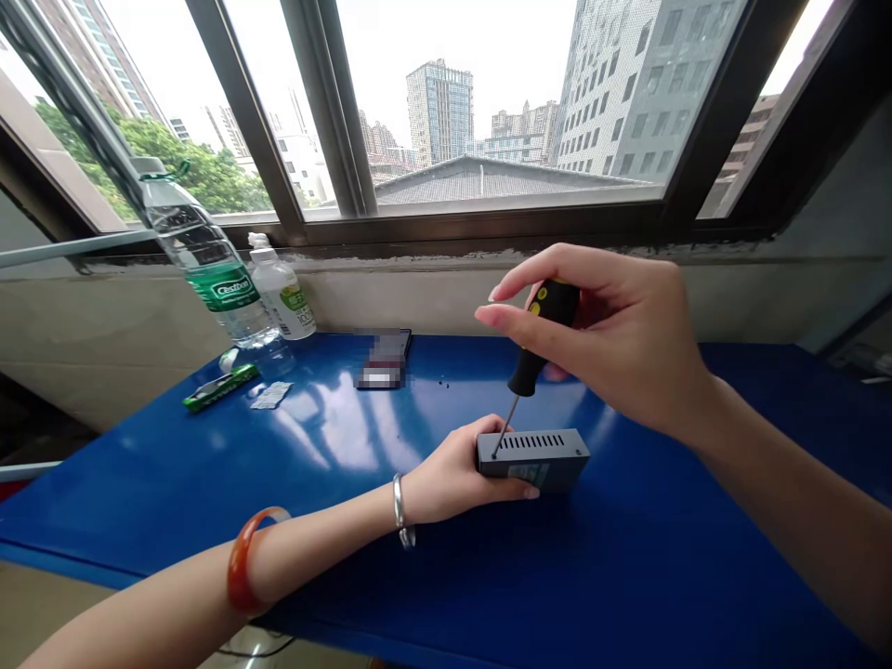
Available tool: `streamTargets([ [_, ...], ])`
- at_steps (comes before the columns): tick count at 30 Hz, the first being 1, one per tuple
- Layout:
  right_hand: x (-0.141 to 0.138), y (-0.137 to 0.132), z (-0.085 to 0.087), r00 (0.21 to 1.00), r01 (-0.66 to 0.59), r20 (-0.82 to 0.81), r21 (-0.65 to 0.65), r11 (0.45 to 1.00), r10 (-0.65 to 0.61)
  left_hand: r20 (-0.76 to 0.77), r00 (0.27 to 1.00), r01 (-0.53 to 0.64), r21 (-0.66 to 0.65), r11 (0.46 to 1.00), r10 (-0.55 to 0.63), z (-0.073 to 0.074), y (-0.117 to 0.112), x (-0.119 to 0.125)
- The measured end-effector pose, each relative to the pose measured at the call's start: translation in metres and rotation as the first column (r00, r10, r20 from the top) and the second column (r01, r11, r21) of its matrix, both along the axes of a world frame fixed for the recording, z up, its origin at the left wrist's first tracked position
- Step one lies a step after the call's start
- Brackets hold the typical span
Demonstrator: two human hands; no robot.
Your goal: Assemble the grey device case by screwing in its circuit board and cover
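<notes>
My left hand grips a grey metal box with a row of vent slots along its top face. My right hand holds a black-and-yellow precision screwdriver upright between thumb and fingers. Its thin shaft slants down, and the tip touches the box's top left corner. Just above the box, several tiny dark screws lie on the blue table. My left wrist wears an orange bangle and a silver bracelet.
A large water bottle and a smaller bottle stand at the table's back left, below a window. A blurred phone, a green packet and a paper slip lie on the table. The table's front edge runs below my left forearm.
</notes>
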State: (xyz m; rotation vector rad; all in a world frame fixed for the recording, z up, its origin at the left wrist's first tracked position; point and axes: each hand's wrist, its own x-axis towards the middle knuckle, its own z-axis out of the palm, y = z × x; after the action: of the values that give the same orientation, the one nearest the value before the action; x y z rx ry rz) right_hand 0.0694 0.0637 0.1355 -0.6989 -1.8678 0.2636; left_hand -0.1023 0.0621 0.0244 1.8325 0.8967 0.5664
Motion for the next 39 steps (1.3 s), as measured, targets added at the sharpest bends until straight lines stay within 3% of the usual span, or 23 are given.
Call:
streamTargets([
  [3,0.000,0.000,-0.002,0.995,0.024,0.094,0.012,1.000,-0.025,-0.005,1.000,0.000,-0.004,1.000,0.000,0.000,0.000,0.000],
  [5,0.002,0.000,0.001,0.988,-0.096,0.110,-0.119,0.988,0.110,0.003,1.000,0.002,-0.006,1.000,-0.002,0.000,0.000,0.000],
  [9,0.011,0.002,0.009,0.921,-0.365,0.016,-0.314,0.876,0.390,0.010,1.000,0.010,-0.004,1.000,-0.010,0.000,0.000,0.000],
  [11,0.013,0.002,0.011,0.923,-0.356,0.030,-0.305,0.883,0.383,0.002,1.000,0.006,-0.005,1.000,-0.006,0.000,0.000,0.000],
  [14,0.009,0.000,0.010,0.979,-0.171,0.079,-0.165,0.971,0.186,-0.004,1.000,-0.003,-0.012,1.000,0.003,0.000,0.000,-0.001],
  [17,0.002,-0.005,0.007,0.995,-0.033,0.088,-0.065,0.997,0.039,0.009,1.000,0.001,-0.018,1.000,-0.001,0.000,0.000,-0.001],
  [20,0.000,-0.011,0.009,0.982,-0.131,0.120,-0.134,0.982,0.147,0.023,1.000,0.003,-0.021,1.000,-0.003,0.000,0.000,-0.001],
  [25,0.003,-0.014,0.015,0.906,-0.387,0.050,-0.302,0.871,0.420,0.031,0.999,0.009,-0.029,1.000,-0.008,-0.001,0.001,0.000],
  [33,-0.010,0.001,-0.006,0.864,-0.496,-0.074,-0.297,0.816,0.498,0.060,0.998,0.017,-0.078,0.997,-0.013,0.000,-0.001,0.001],
  [39,-0.011,-0.008,-0.001,0.858,-0.504,-0.062,-0.298,0.811,0.510,0.090,0.996,-0.004,-0.105,0.994,0.013,-0.003,-0.001,0.001],
])
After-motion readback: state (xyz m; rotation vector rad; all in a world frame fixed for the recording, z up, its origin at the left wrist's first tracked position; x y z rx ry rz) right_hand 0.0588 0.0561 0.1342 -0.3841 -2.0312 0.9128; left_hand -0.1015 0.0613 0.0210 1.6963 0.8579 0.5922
